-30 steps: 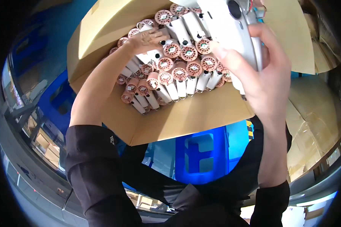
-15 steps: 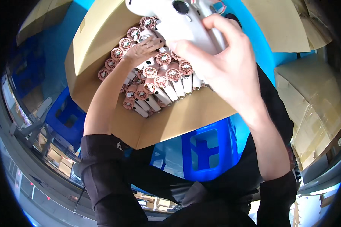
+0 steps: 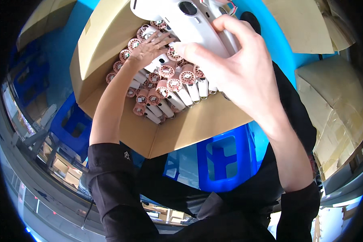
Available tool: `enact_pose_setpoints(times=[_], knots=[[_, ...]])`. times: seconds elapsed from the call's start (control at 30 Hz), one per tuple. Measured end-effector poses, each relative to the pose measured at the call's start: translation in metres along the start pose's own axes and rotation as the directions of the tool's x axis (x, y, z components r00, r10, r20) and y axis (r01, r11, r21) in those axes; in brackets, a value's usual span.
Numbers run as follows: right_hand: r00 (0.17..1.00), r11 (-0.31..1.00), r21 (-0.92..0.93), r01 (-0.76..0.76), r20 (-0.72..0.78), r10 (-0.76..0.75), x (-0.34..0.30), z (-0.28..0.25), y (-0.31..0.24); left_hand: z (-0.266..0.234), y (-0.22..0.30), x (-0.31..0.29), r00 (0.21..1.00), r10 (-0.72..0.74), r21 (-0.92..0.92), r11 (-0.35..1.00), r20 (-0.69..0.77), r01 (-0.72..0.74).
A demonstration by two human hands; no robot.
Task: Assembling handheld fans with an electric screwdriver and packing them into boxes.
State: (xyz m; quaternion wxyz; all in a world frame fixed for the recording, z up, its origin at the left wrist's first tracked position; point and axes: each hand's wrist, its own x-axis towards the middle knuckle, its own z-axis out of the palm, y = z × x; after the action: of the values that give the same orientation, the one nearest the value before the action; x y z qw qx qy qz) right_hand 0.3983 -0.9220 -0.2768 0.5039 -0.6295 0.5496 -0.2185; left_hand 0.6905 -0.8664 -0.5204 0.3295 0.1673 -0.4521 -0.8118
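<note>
An open cardboard box point(image 3: 109, 44) holds several white cylinders with copper-coloured round ends point(image 3: 169, 86), stacked side by side. My left hand point(image 3: 147, 48) reaches into the box and its fingers rest on the top cylinders. My right hand point(image 3: 234, 68) grips a large white plastic housing point(image 3: 185, 18) with a dark round hole, held over the box's upper right part. The housing hides some of the cylinders behind it.
A blue plastic stool point(image 3: 224, 161) stands under the box, another blue stool point(image 3: 72, 125) to the left. More cardboard boxes point(image 3: 334, 105) lie at the right and flattened cardboard point(image 3: 306, 24) at the top right. A blue surface point(image 3: 270, 44) runs behind the box.
My right hand with the white housing has shifted left across the box. My left hand stays among the cylinders. The view has tilted so the box sits further left.
</note>
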Motion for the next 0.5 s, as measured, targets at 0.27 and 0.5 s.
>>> enact_pose_setpoints(times=[0.27, 0.5], knots=[[0.997, 0.997, 0.003, -0.071, 0.042, 0.071, -0.002, 0.003, -0.001, 0.000, 0.013, 0.024, 0.663, -0.749, -0.838, -0.356, -0.008, -0.414], [0.990, 0.986, 0.118, -0.121, 0.091, 0.111, 0.001, 0.003, -0.003, 0.055, 0.038, 0.049, 0.642, -0.710, 0.755, -0.582, -0.290, -0.301]])
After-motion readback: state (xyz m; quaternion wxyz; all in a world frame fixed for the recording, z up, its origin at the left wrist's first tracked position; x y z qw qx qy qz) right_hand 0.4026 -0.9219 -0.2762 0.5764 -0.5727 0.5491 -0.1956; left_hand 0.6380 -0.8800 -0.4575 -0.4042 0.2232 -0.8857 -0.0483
